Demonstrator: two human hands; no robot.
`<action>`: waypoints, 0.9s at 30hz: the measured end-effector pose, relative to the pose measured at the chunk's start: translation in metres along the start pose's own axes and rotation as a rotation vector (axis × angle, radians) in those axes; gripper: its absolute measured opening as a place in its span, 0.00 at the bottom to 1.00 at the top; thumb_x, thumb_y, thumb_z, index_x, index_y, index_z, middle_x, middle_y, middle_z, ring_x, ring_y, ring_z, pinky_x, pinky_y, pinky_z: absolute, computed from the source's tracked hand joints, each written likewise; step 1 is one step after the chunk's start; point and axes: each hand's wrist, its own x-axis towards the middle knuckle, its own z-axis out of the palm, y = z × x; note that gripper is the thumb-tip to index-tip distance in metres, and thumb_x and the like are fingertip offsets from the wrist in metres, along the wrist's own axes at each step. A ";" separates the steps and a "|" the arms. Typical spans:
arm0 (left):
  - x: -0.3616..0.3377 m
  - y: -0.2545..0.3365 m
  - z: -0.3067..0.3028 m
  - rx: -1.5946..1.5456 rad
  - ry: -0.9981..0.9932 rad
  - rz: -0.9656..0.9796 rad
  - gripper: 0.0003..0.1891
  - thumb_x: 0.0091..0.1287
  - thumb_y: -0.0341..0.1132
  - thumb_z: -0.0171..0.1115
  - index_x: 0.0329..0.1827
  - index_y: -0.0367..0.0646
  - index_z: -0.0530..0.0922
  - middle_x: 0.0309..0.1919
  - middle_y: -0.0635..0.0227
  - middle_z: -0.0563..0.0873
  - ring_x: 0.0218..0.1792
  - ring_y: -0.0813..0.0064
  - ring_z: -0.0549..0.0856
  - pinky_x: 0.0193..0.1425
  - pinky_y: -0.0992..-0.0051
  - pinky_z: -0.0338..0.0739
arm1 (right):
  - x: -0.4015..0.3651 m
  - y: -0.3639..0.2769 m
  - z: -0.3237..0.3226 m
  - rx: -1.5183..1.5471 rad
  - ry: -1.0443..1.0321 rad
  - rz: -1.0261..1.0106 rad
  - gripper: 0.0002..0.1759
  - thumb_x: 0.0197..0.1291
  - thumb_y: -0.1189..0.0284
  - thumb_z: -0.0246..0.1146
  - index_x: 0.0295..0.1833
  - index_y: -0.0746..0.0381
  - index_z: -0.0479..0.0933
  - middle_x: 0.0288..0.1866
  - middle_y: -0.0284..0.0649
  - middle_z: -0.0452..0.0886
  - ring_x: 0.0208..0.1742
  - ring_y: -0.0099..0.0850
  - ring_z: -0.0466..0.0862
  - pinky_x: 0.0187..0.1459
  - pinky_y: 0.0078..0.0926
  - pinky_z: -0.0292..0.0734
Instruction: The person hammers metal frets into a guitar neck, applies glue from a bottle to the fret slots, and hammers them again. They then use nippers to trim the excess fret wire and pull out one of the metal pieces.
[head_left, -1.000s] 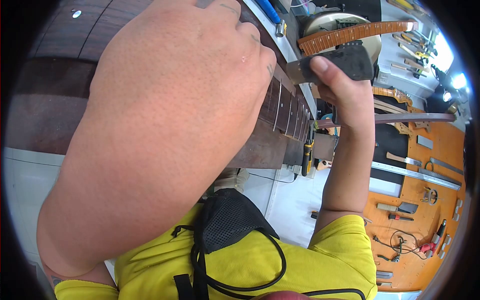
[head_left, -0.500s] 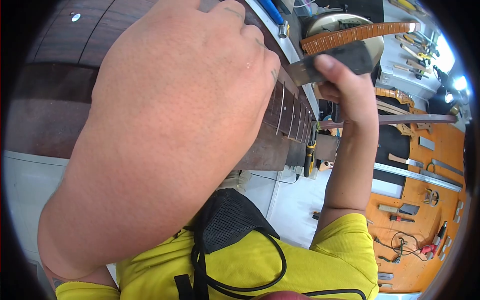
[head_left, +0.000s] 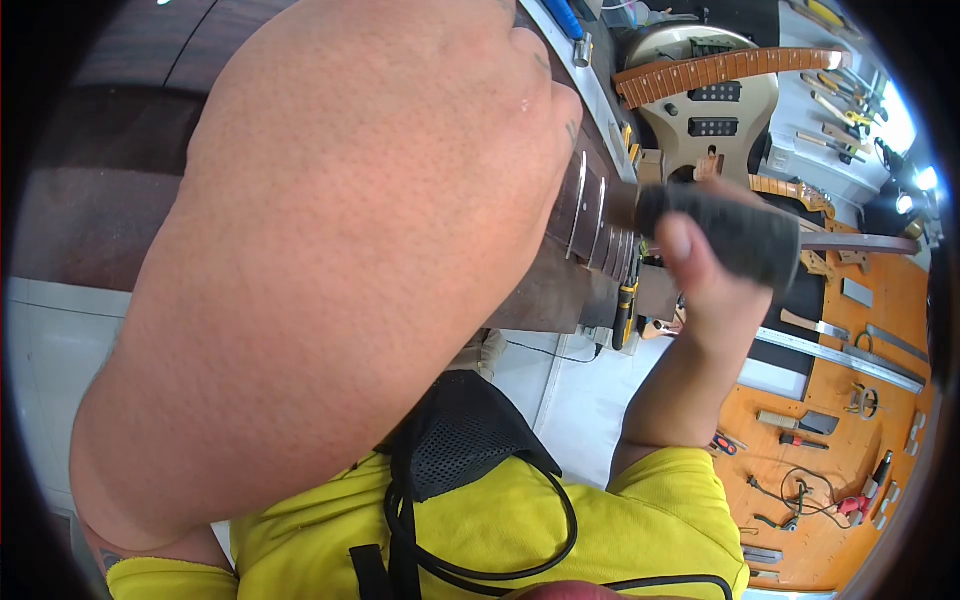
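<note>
My left hand (head_left: 480, 110) is large in the foreground, back of the hand up, its fingers curled; whatever they hold is hidden. Beside its knuckles lies a dark guitar fretboard (head_left: 592, 225) with bright metal frets, some standing proud of the wood. Over the fretboard's right end, my right hand (head_left: 705, 270) grips a thick dark cylindrical tool (head_left: 745, 238), thumb laid along it. The tool's brownish left end is blurred and close to the frets; contact cannot be made out.
A cream guitar body (head_left: 740, 105) and a curved fretted neck (head_left: 735, 70) lie at the upper right. A blue-handled tool (head_left: 565, 20) is near the top. Yellow-black pliers (head_left: 626, 310) sit by the bench edge. Tools hang on an orange board (head_left: 850, 400).
My right hand and the dark tool have moved down and right, and the tool's angle has changed. The left hand has shifted slightly right. More of the cream guitar body shows.
</note>
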 end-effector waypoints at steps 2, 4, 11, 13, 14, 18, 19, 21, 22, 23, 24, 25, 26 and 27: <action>-0.004 0.002 -0.003 0.010 -0.004 -0.003 0.34 0.56 0.55 0.78 0.59 0.42 0.82 0.53 0.61 0.86 0.59 0.55 0.83 0.63 0.58 0.76 | -0.014 -0.007 -0.010 -0.161 -0.106 -0.095 0.22 0.46 0.60 0.85 0.33 0.66 0.85 0.26 0.30 0.82 0.26 0.20 0.78 0.30 0.21 0.72; -0.009 0.005 -0.006 0.014 -0.003 0.000 0.34 0.56 0.55 0.77 0.59 0.42 0.82 0.54 0.61 0.86 0.59 0.55 0.83 0.63 0.57 0.76 | -0.028 -0.006 -0.009 -0.264 -0.062 -0.186 0.27 0.42 0.54 0.84 0.35 0.67 0.86 0.24 0.35 0.81 0.23 0.26 0.79 0.29 0.23 0.72; -0.011 0.011 -0.009 0.005 -0.003 0.011 0.34 0.56 0.56 0.77 0.60 0.42 0.82 0.54 0.61 0.86 0.59 0.55 0.83 0.63 0.57 0.75 | -0.040 0.004 0.004 -0.429 -0.125 -0.400 0.26 0.43 0.54 0.85 0.33 0.66 0.84 0.24 0.36 0.83 0.22 0.30 0.82 0.28 0.26 0.76; -0.011 0.010 -0.010 0.000 0.000 0.004 0.34 0.56 0.56 0.77 0.60 0.42 0.82 0.54 0.61 0.86 0.59 0.55 0.83 0.63 0.57 0.75 | -0.043 0.002 0.002 -0.429 -0.138 -0.396 0.27 0.43 0.54 0.85 0.32 0.66 0.84 0.24 0.37 0.82 0.22 0.31 0.82 0.28 0.25 0.75; -0.011 0.010 -0.010 0.000 -0.002 0.000 0.34 0.56 0.56 0.77 0.60 0.42 0.82 0.54 0.61 0.86 0.59 0.55 0.83 0.63 0.57 0.75 | -0.048 0.003 0.002 -0.313 -0.043 -0.364 0.26 0.42 0.55 0.85 0.31 0.66 0.83 0.24 0.38 0.82 0.21 0.33 0.81 0.28 0.25 0.75; -0.009 0.011 -0.010 -0.008 0.004 0.004 0.34 0.56 0.56 0.77 0.60 0.42 0.82 0.54 0.61 0.86 0.59 0.55 0.83 0.63 0.57 0.75 | -0.043 0.001 0.001 -0.369 -0.104 -0.319 0.27 0.43 0.53 0.85 0.31 0.65 0.84 0.24 0.37 0.82 0.21 0.32 0.81 0.29 0.25 0.75; -0.008 0.011 -0.010 -0.002 0.004 0.007 0.34 0.56 0.56 0.77 0.60 0.42 0.82 0.54 0.61 0.86 0.59 0.55 0.83 0.63 0.57 0.75 | -0.041 -0.001 0.001 -0.454 -0.183 -0.314 0.27 0.44 0.52 0.85 0.31 0.65 0.84 0.24 0.37 0.83 0.21 0.31 0.81 0.29 0.25 0.75; -0.009 0.009 -0.010 0.005 0.007 -0.004 0.34 0.56 0.56 0.77 0.60 0.42 0.82 0.54 0.61 0.86 0.59 0.55 0.83 0.63 0.57 0.75 | -0.041 -0.005 -0.003 -0.545 -0.193 -0.406 0.27 0.43 0.52 0.85 0.31 0.65 0.85 0.24 0.35 0.83 0.22 0.28 0.82 0.30 0.24 0.75; -0.009 0.009 -0.009 0.000 0.005 -0.009 0.34 0.56 0.56 0.77 0.60 0.42 0.82 0.54 0.61 0.86 0.59 0.55 0.83 0.63 0.57 0.75 | -0.044 -0.006 -0.004 -0.412 -0.127 -0.336 0.26 0.41 0.54 0.85 0.31 0.65 0.85 0.24 0.36 0.83 0.22 0.29 0.81 0.29 0.24 0.75; -0.008 0.009 -0.009 -0.003 0.003 -0.011 0.34 0.56 0.56 0.77 0.60 0.42 0.82 0.54 0.61 0.86 0.59 0.55 0.83 0.63 0.57 0.75 | -0.047 -0.007 -0.005 -0.281 -0.061 -0.261 0.25 0.39 0.55 0.85 0.30 0.65 0.84 0.23 0.36 0.82 0.21 0.30 0.81 0.29 0.25 0.74; -0.008 0.009 -0.009 -0.006 0.003 -0.010 0.34 0.56 0.56 0.77 0.60 0.42 0.82 0.54 0.61 0.86 0.59 0.55 0.83 0.63 0.57 0.75 | -0.046 -0.006 -0.004 -0.282 -0.062 -0.258 0.25 0.39 0.55 0.85 0.30 0.65 0.84 0.23 0.36 0.82 0.21 0.30 0.81 0.29 0.25 0.74; -0.008 0.009 -0.009 -0.009 0.004 -0.011 0.34 0.56 0.56 0.77 0.60 0.42 0.82 0.54 0.61 0.86 0.59 0.55 0.83 0.63 0.57 0.75 | -0.044 -0.005 -0.002 -0.310 -0.108 -0.233 0.25 0.40 0.55 0.85 0.31 0.65 0.85 0.23 0.36 0.82 0.21 0.29 0.81 0.29 0.25 0.74; -0.007 0.009 -0.009 -0.008 0.004 -0.008 0.34 0.56 0.56 0.77 0.60 0.42 0.82 0.54 0.61 0.86 0.59 0.55 0.83 0.63 0.57 0.75 | -0.042 -0.004 0.000 -0.337 -0.152 -0.209 0.25 0.41 0.55 0.85 0.31 0.66 0.85 0.23 0.35 0.83 0.22 0.29 0.81 0.28 0.24 0.74; -0.006 0.009 -0.010 -0.005 0.007 -0.007 0.34 0.56 0.56 0.77 0.60 0.42 0.82 0.54 0.61 0.86 0.59 0.55 0.83 0.63 0.57 0.75 | -0.040 -0.004 0.001 -0.364 -0.196 -0.187 0.26 0.42 0.54 0.85 0.31 0.66 0.85 0.23 0.35 0.83 0.22 0.29 0.81 0.28 0.24 0.73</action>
